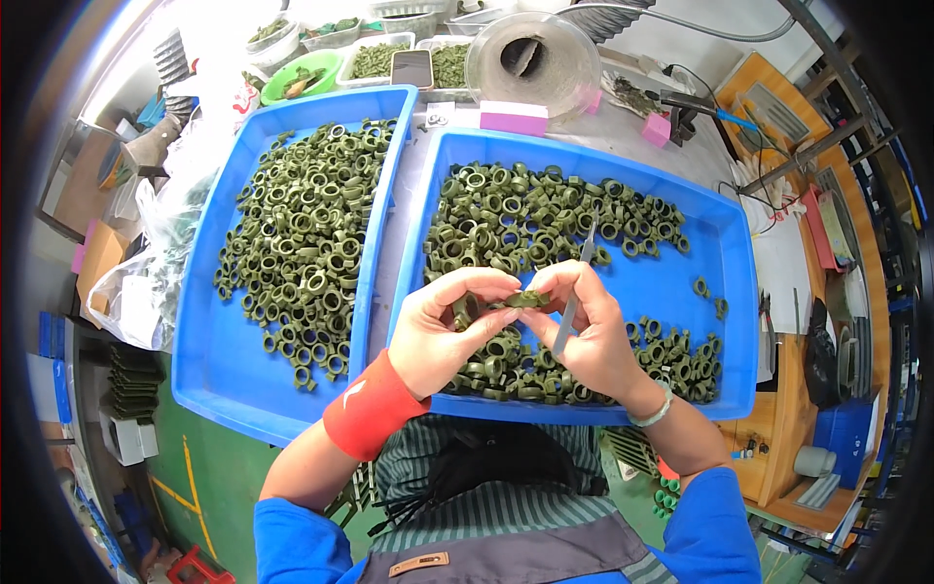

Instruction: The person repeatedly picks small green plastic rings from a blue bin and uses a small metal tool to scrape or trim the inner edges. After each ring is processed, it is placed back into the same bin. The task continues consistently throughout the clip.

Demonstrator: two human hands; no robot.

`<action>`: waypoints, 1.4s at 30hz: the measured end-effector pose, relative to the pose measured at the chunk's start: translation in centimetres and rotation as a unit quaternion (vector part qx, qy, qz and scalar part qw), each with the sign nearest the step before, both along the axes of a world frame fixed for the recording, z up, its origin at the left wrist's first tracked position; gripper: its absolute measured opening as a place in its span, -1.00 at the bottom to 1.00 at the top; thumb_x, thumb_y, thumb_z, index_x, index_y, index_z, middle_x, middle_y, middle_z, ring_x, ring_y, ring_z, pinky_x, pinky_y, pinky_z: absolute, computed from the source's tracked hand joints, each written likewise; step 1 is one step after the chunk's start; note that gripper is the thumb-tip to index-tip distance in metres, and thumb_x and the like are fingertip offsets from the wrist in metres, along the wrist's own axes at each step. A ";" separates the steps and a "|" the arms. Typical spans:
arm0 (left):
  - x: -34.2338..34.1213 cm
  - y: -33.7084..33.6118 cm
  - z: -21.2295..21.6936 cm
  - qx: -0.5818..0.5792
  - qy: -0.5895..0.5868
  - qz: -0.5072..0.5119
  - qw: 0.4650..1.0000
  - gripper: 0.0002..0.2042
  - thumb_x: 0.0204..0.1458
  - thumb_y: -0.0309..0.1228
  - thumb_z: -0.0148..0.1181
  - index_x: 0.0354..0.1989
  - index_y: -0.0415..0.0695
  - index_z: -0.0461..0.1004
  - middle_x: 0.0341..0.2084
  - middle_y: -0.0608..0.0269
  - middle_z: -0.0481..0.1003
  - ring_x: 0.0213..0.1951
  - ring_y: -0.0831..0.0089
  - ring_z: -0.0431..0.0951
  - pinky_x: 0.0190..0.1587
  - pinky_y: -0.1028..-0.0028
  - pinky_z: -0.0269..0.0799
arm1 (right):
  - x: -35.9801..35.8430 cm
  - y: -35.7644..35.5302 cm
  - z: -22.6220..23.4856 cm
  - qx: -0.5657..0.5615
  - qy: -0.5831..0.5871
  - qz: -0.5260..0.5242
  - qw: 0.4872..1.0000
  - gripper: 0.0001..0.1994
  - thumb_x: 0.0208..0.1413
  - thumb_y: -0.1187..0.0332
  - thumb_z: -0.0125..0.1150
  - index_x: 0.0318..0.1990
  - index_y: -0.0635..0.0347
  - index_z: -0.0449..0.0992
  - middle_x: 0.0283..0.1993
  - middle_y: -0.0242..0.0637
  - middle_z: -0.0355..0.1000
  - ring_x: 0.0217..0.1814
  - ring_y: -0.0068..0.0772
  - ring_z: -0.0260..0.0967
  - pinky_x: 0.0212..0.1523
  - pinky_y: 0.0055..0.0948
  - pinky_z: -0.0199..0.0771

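Note:
Over the right tray, my left hand [438, 316] is closed on dark green ring-shaped parts; one ring [466, 310] sits in the curl of its fingers. Between the fingertips of both hands is another small green piece [528, 299], its full shape partly covered by fingers. A slim grey metal knife [574, 292], like a scalpel, is tucked in my right hand [598, 341], its narrow tip pointing up and away from the piece. Below and beyond the hands, many loose green rings [506, 204] lie in the right blue tray [623, 274].
Left of it stands a second blue tray [229, 375] heaped with similar rings. Behind are a phone [413, 68] on tubs of green parts, a green bowl [302, 78], a wide clear cylinder [533, 63] and a pink block [514, 118]. A plastic bag [146, 263] hangs at left.

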State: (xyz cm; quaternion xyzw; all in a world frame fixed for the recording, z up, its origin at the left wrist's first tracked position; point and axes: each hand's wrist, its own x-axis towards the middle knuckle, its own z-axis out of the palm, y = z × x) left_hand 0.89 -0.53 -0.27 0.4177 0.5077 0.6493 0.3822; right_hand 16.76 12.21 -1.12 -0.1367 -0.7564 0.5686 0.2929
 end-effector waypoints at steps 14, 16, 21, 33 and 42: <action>-0.7 0.2 -0.2 -0.071 -0.118 0.002 0.991 -0.73 0.11 -0.58 0.28 -0.01 -0.24 0.50 -0.17 0.22 0.58 -0.09 0.49 0.58 -0.01 0.48 0.52 | 0.1 0.3 1.4 -0.070 0.001 0.017 0.997 -0.77 0.40 0.41 -0.04 0.11 0.28 0.39 -0.18 -0.29 0.46 -0.14 -0.52 0.48 -0.10 -0.49 0.54; -0.8 0.2 -0.3 -0.082 -0.095 0.010 0.992 -0.73 0.11 -0.59 0.27 0.00 -0.25 0.50 -0.17 0.22 0.58 -0.09 0.48 0.59 -0.01 0.47 0.53 | 0.3 0.6 1.7 -0.009 0.005 -0.023 1.000 -0.70 0.44 0.32 -0.10 0.18 0.25 0.38 -0.22 -0.32 0.44 -0.20 -0.55 0.43 -0.13 -0.51 0.50; -0.9 0.3 -0.7 -0.047 -0.081 0.036 0.995 -0.72 0.13 -0.63 0.23 0.03 -0.28 0.49 -0.16 0.18 0.57 -0.07 0.42 0.61 0.01 0.44 0.56 | 1.0 2.3 3.0 -0.025 0.101 -0.040 0.994 -0.58 0.49 0.17 -0.25 0.20 0.30 0.39 -0.29 -0.33 0.40 -0.25 -0.57 0.31 -0.15 -0.50 0.38; -0.8 0.3 -0.4 -0.067 -0.107 0.052 0.991 -0.69 0.10 -0.64 0.27 0.04 -0.32 0.48 -0.14 0.12 0.57 -0.07 0.40 0.61 0.02 0.42 0.58 | 1.1 1.6 3.0 0.093 0.019 -0.019 0.995 -0.87 0.29 0.43 0.15 -0.19 0.28 0.60 -0.40 -0.30 0.51 -0.36 -0.52 0.43 -0.32 -0.51 0.42; -0.5 0.2 -0.4 -0.045 -0.173 0.078 0.981 -0.69 0.12 -0.61 0.27 0.04 -0.29 0.48 -0.12 0.16 0.56 -0.07 0.44 0.59 0.02 0.43 0.59 | 0.5 0.4 3.3 0.352 0.074 -0.017 0.933 -0.77 -0.08 0.48 0.48 -0.22 0.27 0.64 -0.35 -0.26 0.60 -0.36 -0.28 0.55 -0.28 -0.36 0.53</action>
